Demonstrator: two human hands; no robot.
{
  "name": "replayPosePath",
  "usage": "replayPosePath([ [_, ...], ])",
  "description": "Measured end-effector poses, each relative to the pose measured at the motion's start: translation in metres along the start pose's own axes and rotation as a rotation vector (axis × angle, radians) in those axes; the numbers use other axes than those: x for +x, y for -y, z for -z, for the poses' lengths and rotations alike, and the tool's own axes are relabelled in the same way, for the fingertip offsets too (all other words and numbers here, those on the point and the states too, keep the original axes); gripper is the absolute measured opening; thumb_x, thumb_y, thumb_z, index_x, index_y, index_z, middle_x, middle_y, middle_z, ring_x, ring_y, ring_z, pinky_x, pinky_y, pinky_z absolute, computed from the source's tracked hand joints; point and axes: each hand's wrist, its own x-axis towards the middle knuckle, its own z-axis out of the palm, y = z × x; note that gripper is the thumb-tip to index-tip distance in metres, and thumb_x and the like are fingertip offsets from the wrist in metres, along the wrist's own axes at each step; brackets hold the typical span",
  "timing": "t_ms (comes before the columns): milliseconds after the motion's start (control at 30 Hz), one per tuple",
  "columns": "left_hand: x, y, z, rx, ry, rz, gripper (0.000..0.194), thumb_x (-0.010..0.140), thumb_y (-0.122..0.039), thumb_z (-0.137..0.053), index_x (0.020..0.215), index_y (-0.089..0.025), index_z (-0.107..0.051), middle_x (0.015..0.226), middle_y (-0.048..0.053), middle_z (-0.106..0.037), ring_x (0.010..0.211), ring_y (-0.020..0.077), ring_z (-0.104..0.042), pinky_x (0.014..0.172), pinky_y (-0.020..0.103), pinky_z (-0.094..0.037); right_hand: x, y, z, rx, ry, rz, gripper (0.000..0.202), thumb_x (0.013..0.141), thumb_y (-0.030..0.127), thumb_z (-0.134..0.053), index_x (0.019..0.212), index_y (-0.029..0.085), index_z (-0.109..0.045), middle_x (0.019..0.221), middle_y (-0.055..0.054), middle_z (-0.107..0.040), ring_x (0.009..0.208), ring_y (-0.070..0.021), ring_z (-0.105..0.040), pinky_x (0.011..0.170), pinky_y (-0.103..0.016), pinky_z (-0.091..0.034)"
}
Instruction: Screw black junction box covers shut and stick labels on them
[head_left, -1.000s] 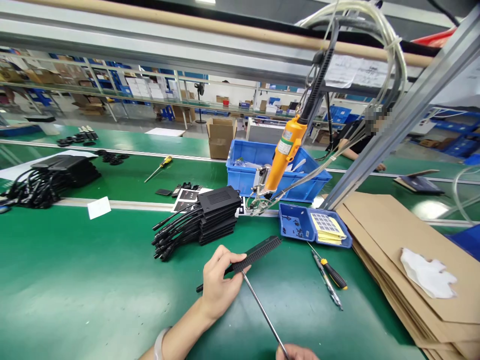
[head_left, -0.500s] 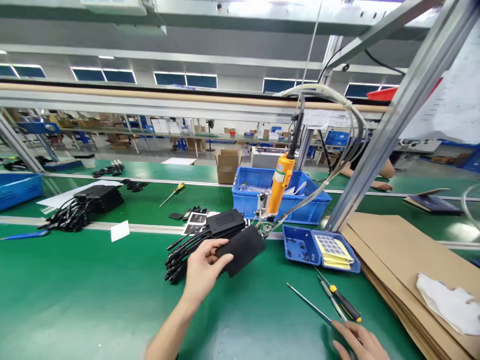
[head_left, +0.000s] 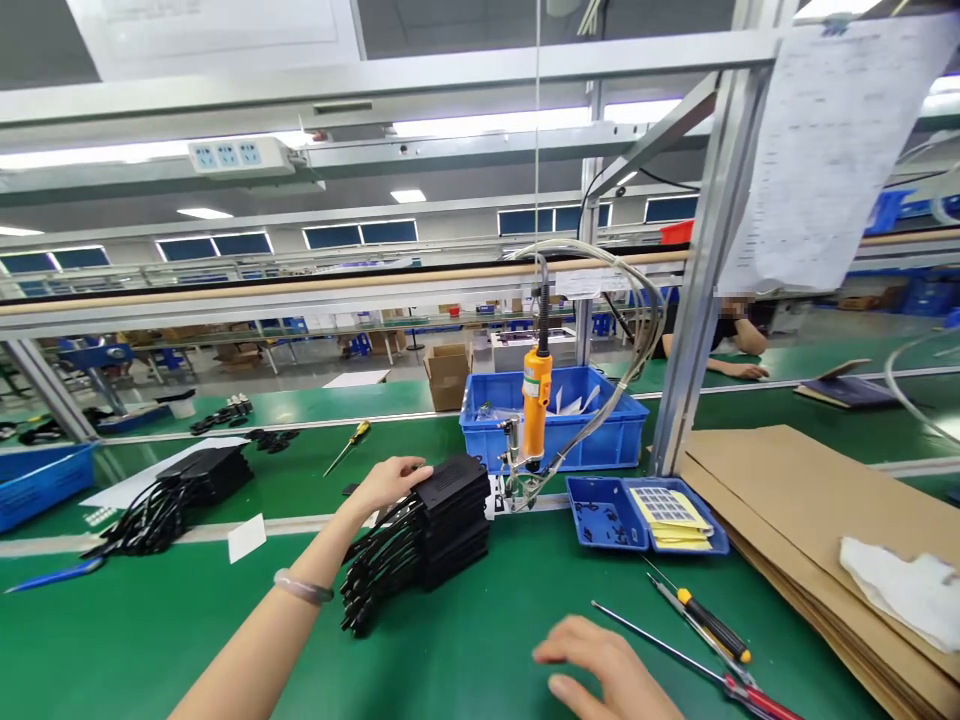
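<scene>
Green bench (head_left: 480, 640): left hand (head_left: 390, 482) on stacked black boxes (head_left: 454, 520), grip closure unclear; right hand (head_left: 604, 668) near red-handled screwdriver (head_left: 739, 688), grip apart.

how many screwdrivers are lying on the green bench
3: a yellow-handled screwdriver beyond the left hand, a black-and-yellow-handled screwdriver and a red-handled screwdriver, both to the right of the right hand. More may be hidden behind things.

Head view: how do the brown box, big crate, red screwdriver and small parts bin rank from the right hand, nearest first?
From the right hand:
1. Red screwdriver, beside it, right
2. Small parts bin, ahead
3. Big crate, beyond the bin
4. Brown box, behind the crate, to the left
</scene>
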Motion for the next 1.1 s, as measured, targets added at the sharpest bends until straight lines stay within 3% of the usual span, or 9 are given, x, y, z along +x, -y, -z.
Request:
replayPosePath([
  [100,0.001,0.003,0.002,-0.009,0.210,0.156,0.076,0.060,-0.082,-0.068,0.096,-0.015,-0.076,0.089,0.011,-0.077,0.091,0.0352,-0.070,0.066,0.033,-0.053,0.050,0.026,-0.013,0.423,0.000,-0.055,0.030,0.082,0.023,-0.064,0.111,0.021,-0.071,0.112,-0.009,-0.070,0.105,-0.0246,-0.063,0.092,-0.038,-0.050],
  [200,0.000,0.007,0.001,-0.078,0.365,0.252,0.087,0.057,-0.088,-0.065,0.101,-0.014,-0.074,0.101,0.014,-0.076,0.097,0.0344,-0.071,0.070,0.035,-0.057,0.103,0.029,-0.032,1.058,-0.150,-0.319,0.058,0.067,0.024,-0.083,0.121,0.014,-0.063,0.133,-0.019,-0.059,0.117,-0.0305,-0.059,0.096,-0.043,-0.050],
  [233,-0.001,0.008,0.001,-0.105,0.396,0.263,0.088,0.056,-0.088,-0.067,0.102,-0.015,-0.073,0.105,0.014,-0.076,0.101,0.0337,-0.070,0.074,0.035,-0.058,0.118,0.029,-0.039,1.156,-0.181,-0.358,0.062,0.067,0.029,-0.084,0.121,0.013,-0.061,0.138,-0.020,-0.054,0.120,-0.0308,-0.058,0.096,-0.043,-0.050],
  [367,-0.004,0.010,0.000,-0.185,0.445,0.271,0.085,0.053,-0.086,-0.071,0.102,-0.016,-0.072,0.107,0.014,-0.076,0.103,0.0325,-0.070,0.082,0.035,-0.059,0.158,0.037,-0.059,1.358,-0.193,-0.426,0.065,0.072,0.045,-0.080,0.120,0.009,-0.056,0.139,-0.027,-0.050,0.122,-0.0306,-0.058,0.098,-0.043,-0.050],
  [533,-0.009,0.011,-0.004,-0.229,0.387,0.220,0.075,0.056,-0.079,-0.076,0.096,-0.015,-0.075,0.097,0.014,-0.077,0.094,0.0339,-0.072,0.078,0.038,-0.061,0.172,0.059,-0.069,1.508,-0.205,-0.390,0.050,0.088,0.046,-0.064,0.123,0.012,-0.057,0.126,-0.020,-0.063,0.112,-0.0231,-0.064,0.100,-0.040,-0.047],
  [733,-0.037,0.011,-0.016,-0.280,0.206,0.040,0.048,0.070,-0.057,-0.077,0.098,-0.017,-0.075,0.100,0.009,-0.076,0.099,0.0298,-0.071,0.083,0.037,-0.058,0.160,0.070,-0.076,1.561,-0.249,-0.352,0.039,0.091,0.044,-0.057,0.117,0.016,-0.062,0.111,-0.011,-0.071,0.101,-0.0204,-0.066,0.089,-0.036,-0.051],
  [900,-0.084,0.024,-0.034,-0.276,0.077,0.003,0.085,0.063,-0.058,-0.079,0.130,-0.014,-0.054,0.109,0.012,-0.071,0.105,0.0318,-0.067,0.090,0.039,-0.054,0.104,0.075,-0.088,1.458,-0.163,-0.135,0.051,0.081,0.046,-0.072,0.125,0.024,-0.062,0.134,-0.005,-0.064,0.124,-0.0209,-0.056,0.100,-0.034,-0.045],
  [1000,-0.117,0.044,-0.053,-0.301,0.084,-0.059,0.100,0.063,-0.061,-0.077,0.143,-0.015,-0.038,0.105,0.011,-0.067,0.098,0.0321,-0.068,0.085,0.040,-0.055,0.058,0.052,-0.075,1.236,0.030,-0.110,0.074,0.075,0.048,-0.078,0.141,0.025,-0.051,0.146,-0.009,-0.054,0.135,-0.0255,-0.048,0.111,-0.040,-0.037],
  [1100,-0.146,0.064,-0.081,-0.167,0.023,-0.209,0.099,0.062,-0.061,-0.079,0.145,-0.023,-0.038,0.120,0.013,-0.060,0.112,0.0354,-0.061,0.097,0.047,-0.050,0.019,0.004,-0.048,1.012,-0.151,-0.192,0.105,0.072,0.070,-0.071,0.155,0.022,-0.029,0.161,-0.015,-0.030,0.147,-0.0297,-0.031,0.118,-0.044,-0.029],
])
